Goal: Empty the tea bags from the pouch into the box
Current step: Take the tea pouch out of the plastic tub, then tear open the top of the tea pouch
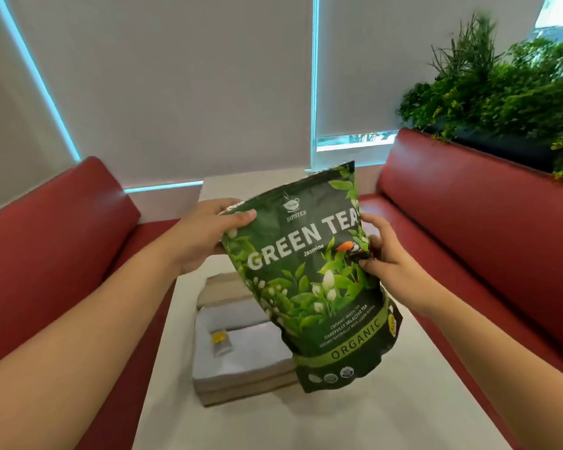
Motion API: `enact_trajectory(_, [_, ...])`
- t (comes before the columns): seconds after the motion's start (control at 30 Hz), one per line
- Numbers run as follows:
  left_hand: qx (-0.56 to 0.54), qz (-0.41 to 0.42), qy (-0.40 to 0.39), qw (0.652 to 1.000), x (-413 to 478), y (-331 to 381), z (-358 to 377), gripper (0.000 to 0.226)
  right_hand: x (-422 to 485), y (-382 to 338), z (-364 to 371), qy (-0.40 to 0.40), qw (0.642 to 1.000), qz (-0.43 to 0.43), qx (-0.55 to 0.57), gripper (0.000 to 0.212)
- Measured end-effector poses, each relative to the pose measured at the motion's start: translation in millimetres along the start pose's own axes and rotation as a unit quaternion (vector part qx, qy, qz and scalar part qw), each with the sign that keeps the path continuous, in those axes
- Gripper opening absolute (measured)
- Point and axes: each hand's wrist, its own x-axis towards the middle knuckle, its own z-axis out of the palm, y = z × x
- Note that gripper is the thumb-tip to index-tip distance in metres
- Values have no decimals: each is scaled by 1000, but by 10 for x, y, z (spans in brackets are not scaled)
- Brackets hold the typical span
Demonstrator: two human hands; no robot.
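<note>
Both hands hold the glossy green tea pouch (309, 274) upright above the open box (241, 349) on the pale desk (403, 401), probably to get its top open. The left hand (205, 235) has its fingers clamped on the pouch's upper left corner; the right hand (387, 258) pinches its right edge. One tea bag (221, 343) lies in the shallow, white-lined box.

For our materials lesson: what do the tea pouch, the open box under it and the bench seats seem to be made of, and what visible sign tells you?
Green tea pouch: looks like printed plastic film, semi-matte; it creases where the hands grip.
Box: probably wood or board; pale layered edges, light lining, one tea bag inside.
Bench seats: red leather or vinyl, judging by the soft sheen.
</note>
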Motion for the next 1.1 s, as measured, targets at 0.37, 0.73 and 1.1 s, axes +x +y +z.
enact_trajectory(0.37, [183, -64, -177, 965, -451, -68, 500, 20, -347, 444, -162, -105, 986, 129, -19, 67])
enact_trajectory(0.73, [244, -77, -217, 942, -315, -8, 911, 22, -244, 734, -402, -137, 975, 129, -114, 51])
enact_trajectory(1.1, [164, -73, -191, 965, -146, 78, 1310, 26, -458, 345, -324, 147, 983, -14, -106, 28])
